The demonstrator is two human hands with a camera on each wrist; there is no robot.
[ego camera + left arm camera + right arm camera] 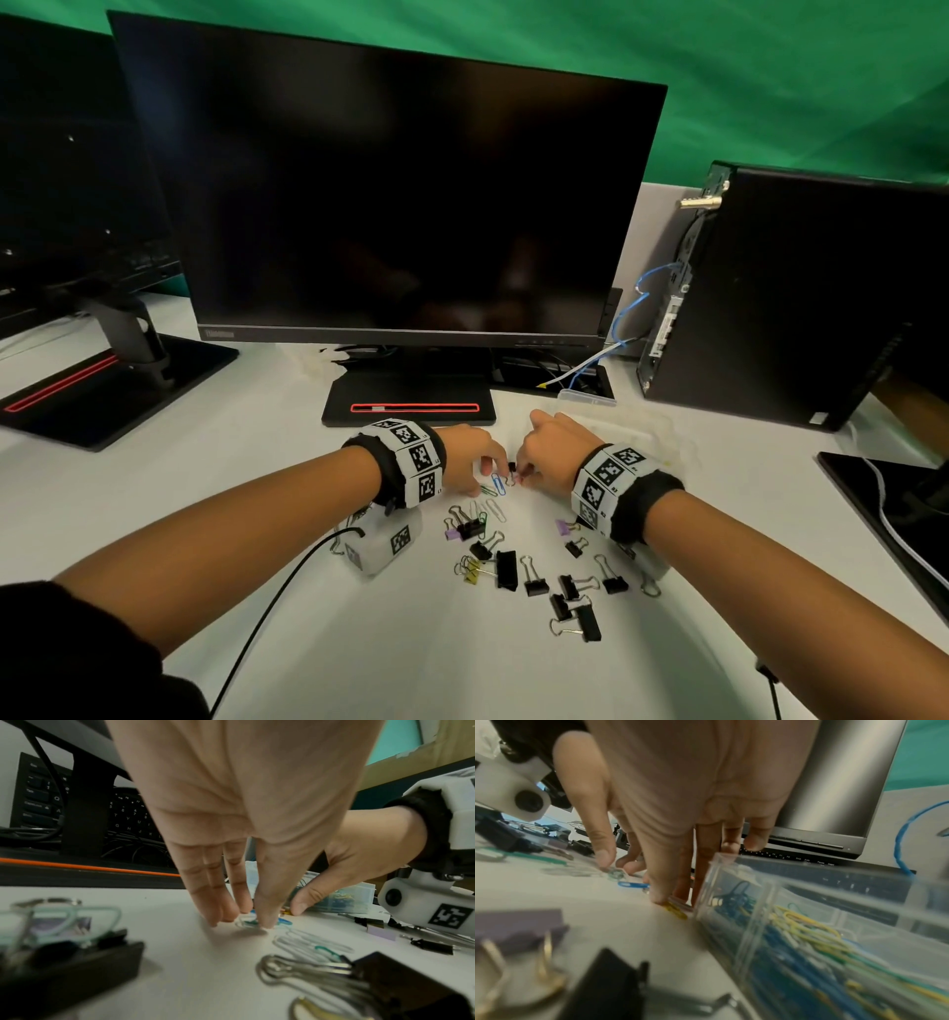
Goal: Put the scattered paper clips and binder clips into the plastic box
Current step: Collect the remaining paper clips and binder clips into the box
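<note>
My left hand [485,475] reaches down to the white desk and pinches a pale paper clip [246,923] between thumb and fingers. Just to its right lies a blue paper clip [498,484]. My right hand [518,470] has straight fingers; its fingertips [659,898] press on a yellow paper clip [675,908] beside the wall of the clear plastic box [744,902], and its thumb rests apart on the desk. The box [642,426] holds several coloured paper clips. Several black binder clips [506,569], a purple one [563,527] and a yellow one [472,575] lie scattered nearer me.
A monitor stand [411,406] is right behind my hands, under a dark monitor [390,205]. A black computer case [796,298] stands at the right with a blue cable [624,313]. A second monitor base [102,390] sits at the left. A black cable [267,606] runs from my left wrist.
</note>
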